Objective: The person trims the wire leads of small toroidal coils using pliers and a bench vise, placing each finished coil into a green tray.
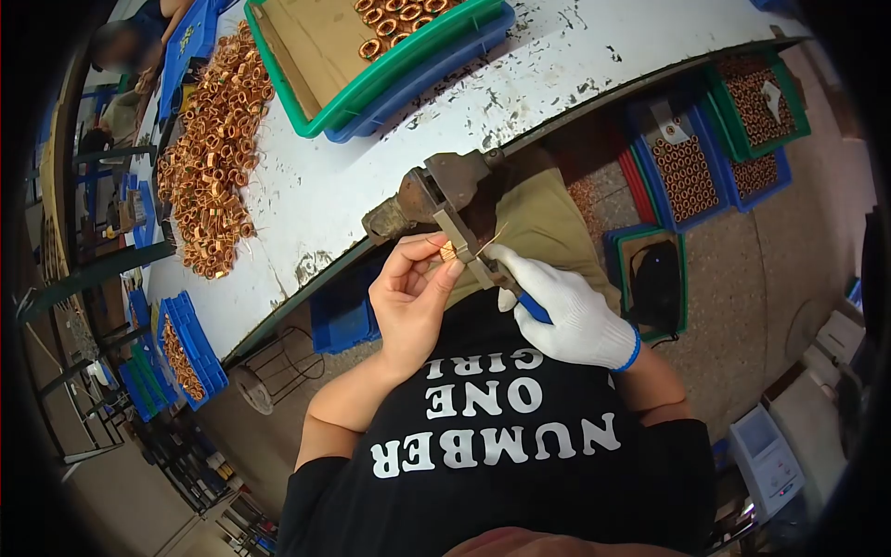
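My left hand (413, 297), bare, pinches a small copper wire coil (448, 252) between thumb and fingertips. The coil is beside a flat metal bar (461, 239) that sticks out from the jaws of a rusty bench vise (447, 186). On the other side of the bar, my right hand (571, 311), in a white glove with a blue cuff, is closed around a blue-handled tool (533, 309). Its working end is partly hidden by the bar and fingers. A thin copper wire (492, 239) rises near the gloved thumb.
A heap of copper coils (213, 158) covers the left of the white worktable (306, 195). Stacked green and blue trays (325, 116) hold more coils. Blue crates (682, 172) of coils stand on the floor at right, near a tray with a black bag (655, 288).
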Action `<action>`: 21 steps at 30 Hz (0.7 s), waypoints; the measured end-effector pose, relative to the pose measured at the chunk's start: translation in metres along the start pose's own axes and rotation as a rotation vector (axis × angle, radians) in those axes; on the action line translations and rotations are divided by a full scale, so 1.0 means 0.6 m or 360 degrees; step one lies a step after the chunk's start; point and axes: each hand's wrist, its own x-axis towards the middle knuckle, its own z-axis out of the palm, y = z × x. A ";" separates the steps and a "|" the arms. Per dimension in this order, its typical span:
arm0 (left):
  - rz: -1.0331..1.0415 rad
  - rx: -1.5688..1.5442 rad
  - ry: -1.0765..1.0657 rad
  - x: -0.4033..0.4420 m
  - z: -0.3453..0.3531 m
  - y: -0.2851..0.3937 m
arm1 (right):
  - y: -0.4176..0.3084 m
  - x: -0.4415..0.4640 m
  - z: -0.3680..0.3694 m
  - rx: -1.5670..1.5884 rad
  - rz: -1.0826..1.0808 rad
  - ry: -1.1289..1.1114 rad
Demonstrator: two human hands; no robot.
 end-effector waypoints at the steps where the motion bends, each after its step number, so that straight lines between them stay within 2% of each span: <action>1: 0.0008 0.0010 -0.0005 0.000 0.000 0.001 | 0.000 0.000 0.000 -0.0055 -0.0016 0.0016; 7: -0.0016 -0.0010 -0.0013 0.001 0.001 0.010 | -0.004 0.006 -0.010 -0.0325 -0.0058 0.0012; 12: -0.0030 -0.0005 -0.0028 0.002 0.000 0.003 | -0.007 0.006 -0.017 -0.0075 0.0013 -0.0120; 16: -0.0031 -0.0029 -0.0007 0.000 0.001 0.003 | -0.001 0.001 0.005 0.0113 0.0080 -0.0021; 21: -0.0035 0.0000 -0.0014 0.001 0.001 0.004 | -0.003 0.002 0.019 -0.0038 -0.0063 0.0185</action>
